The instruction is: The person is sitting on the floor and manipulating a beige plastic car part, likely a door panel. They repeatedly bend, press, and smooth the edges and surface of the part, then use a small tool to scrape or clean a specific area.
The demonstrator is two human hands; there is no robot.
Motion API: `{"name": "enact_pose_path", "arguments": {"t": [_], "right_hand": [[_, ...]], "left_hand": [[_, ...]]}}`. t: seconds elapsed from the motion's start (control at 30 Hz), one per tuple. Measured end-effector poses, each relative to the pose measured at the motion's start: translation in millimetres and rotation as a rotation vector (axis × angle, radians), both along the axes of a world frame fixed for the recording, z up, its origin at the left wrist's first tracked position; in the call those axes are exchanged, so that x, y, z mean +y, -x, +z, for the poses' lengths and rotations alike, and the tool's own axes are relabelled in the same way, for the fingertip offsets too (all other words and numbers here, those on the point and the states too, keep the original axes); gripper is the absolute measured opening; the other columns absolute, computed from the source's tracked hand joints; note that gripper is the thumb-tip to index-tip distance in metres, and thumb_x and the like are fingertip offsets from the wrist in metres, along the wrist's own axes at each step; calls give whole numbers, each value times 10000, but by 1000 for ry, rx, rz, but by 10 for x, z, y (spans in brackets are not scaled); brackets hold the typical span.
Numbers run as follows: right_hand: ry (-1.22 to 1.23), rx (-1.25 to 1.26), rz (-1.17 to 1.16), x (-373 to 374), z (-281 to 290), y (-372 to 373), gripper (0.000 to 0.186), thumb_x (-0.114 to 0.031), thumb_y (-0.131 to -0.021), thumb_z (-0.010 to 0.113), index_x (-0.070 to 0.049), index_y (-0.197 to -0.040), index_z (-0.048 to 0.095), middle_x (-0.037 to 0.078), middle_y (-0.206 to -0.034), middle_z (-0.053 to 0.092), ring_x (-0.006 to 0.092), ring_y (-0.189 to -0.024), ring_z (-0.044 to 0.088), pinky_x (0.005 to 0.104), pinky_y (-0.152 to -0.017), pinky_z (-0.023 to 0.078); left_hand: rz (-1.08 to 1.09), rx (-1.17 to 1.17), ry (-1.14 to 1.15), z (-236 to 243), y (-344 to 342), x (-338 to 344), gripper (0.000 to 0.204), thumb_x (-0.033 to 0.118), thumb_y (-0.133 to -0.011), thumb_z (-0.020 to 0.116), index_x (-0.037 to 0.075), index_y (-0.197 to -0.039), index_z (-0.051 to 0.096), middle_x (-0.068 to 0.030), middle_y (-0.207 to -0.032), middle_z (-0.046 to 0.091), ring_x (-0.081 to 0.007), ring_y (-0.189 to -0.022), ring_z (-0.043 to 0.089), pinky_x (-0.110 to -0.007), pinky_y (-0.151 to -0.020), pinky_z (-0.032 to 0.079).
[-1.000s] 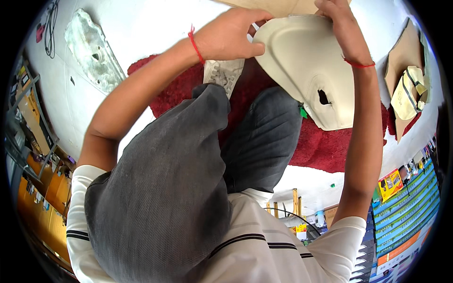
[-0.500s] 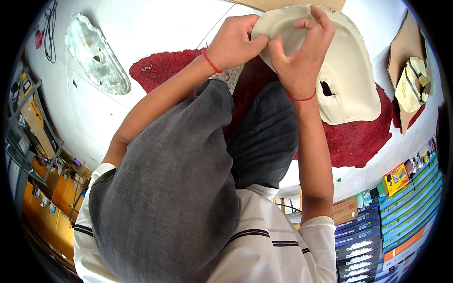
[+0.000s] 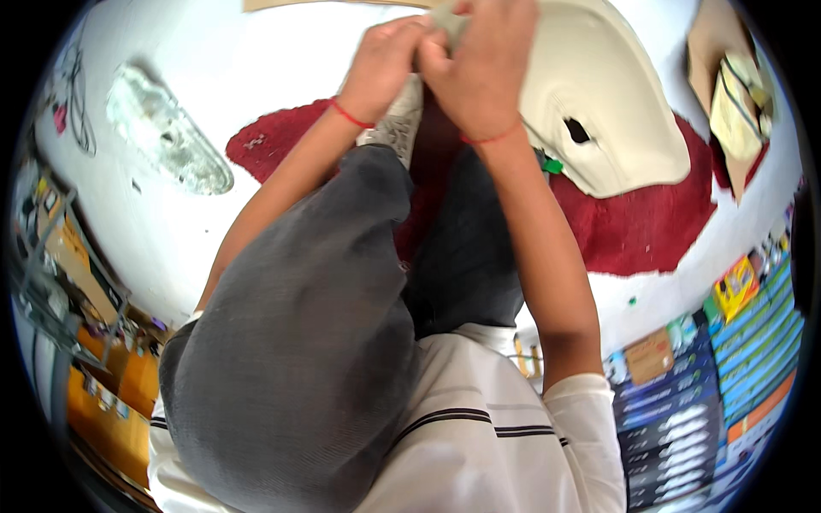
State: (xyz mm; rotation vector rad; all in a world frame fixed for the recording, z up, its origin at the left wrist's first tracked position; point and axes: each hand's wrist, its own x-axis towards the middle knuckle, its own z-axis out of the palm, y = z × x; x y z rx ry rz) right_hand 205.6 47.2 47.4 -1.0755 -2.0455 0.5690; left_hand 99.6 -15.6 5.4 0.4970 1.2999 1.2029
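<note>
My left hand (image 3: pixel 380 68) and my right hand (image 3: pixel 479 64) meet at the upper-left edge of a beige moulded panel (image 3: pixel 620 120), which has a dark irregular opening low down. The fingers of both are curled closed on that edge, though blur and overlap hide their tips. My red-banded wrists extend over my grey-trousered legs. The panel lies over a ragged red mat (image 3: pixel 637 227), a small green item (image 3: pixel 552 166) by its lower left. A pale shoe (image 3: pixel 393 124) shows beneath my left hand.
A mottled silvery panel (image 3: pixel 171 132) lies on the white floor to the left, with cables (image 3: pixel 79 98) beyond. Cardboard (image 3: pixel 703 47) and a cream piece (image 3: pixel 734 107) lie at right. Metal shelving (image 3: pixel 56 231) and stacked boxes (image 3: pixel 663 436) line the lower sides.
My right hand has moved left from the panel's far edge to join my left hand. Both hands have shifted up and left, the panel's upper part now partly out of frame.
</note>
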Motion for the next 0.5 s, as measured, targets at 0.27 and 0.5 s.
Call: {"name": "enact_pose_path", "arguments": {"t": [0.27, 0.5], "right_hand": [[-68, -78, 112, -79, -78, -476, 332, -47, -734, 681, 32, -1028, 547, 333, -1473, 451, 520, -1349, 456, 643, -1152, 349], [-69, -368, 303, -126, -308, -1315, 364, 29, -668, 662, -31, -1006, 540, 241, -1499, 474, 444, -1360, 492, 563, -1099, 419]], "left_hand": [[-105, -10, 72, 81, 7, 18, 276, 142, -1043, 626, -20, -1251, 707, -28, -1044, 753, -72, -878, 672, -233, -777, 531], [-73, -107, 147, -99, 66, 43, 287, 153, -1036, 635, -73, -1198, 709, -84, -1043, 767, -110, -878, 714, -264, -802, 560]]}}
